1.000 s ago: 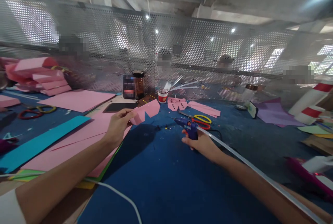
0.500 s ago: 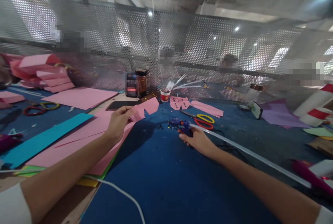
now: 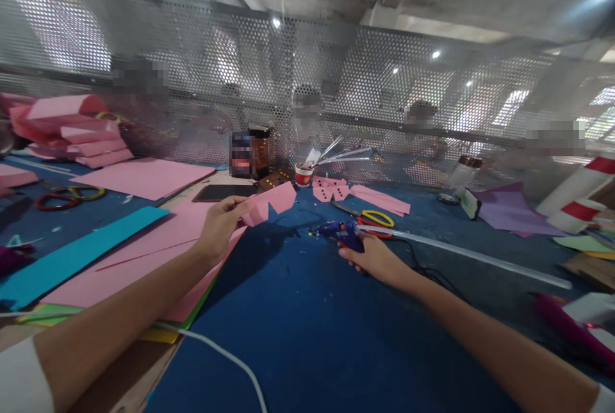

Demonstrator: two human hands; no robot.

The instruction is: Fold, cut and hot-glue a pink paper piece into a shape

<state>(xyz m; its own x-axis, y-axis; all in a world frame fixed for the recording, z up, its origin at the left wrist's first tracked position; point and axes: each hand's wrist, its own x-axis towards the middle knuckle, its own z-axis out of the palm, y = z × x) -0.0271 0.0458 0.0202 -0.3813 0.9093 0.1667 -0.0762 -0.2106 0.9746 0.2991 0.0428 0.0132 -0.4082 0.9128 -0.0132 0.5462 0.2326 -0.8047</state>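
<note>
My left hand (image 3: 220, 224) pinches a folded pink paper piece (image 3: 273, 203) with a notch cut in its lower edge, held up over the blue tabletop (image 3: 288, 323). In my right hand (image 3: 377, 256) is a blue glue gun (image 3: 340, 231), its tip pointing left toward the paper but apart from it. A long clear glue stick (image 3: 471, 255) runs out of the gun's back to the right. Just behind the gun lie scissors (image 3: 377, 218) with yellow and red handles. Pink pieces with black dots (image 3: 330, 190) sit farther back.
A red and white cup (image 3: 303, 176) holds clear sticks near the perforated screen (image 3: 346, 93). Pink sheets (image 3: 158, 234) and a teal strip (image 3: 91, 253) lie left. A white cable (image 3: 230, 356) crosses the front. Purple paper (image 3: 516, 211) and a magenta glue gun (image 3: 567, 326) are right.
My right hand has shifted slightly right with the glue gun, and the glue stick now lies at a flatter angle. The pink piece in my left hand has tilted and moved slightly.
</note>
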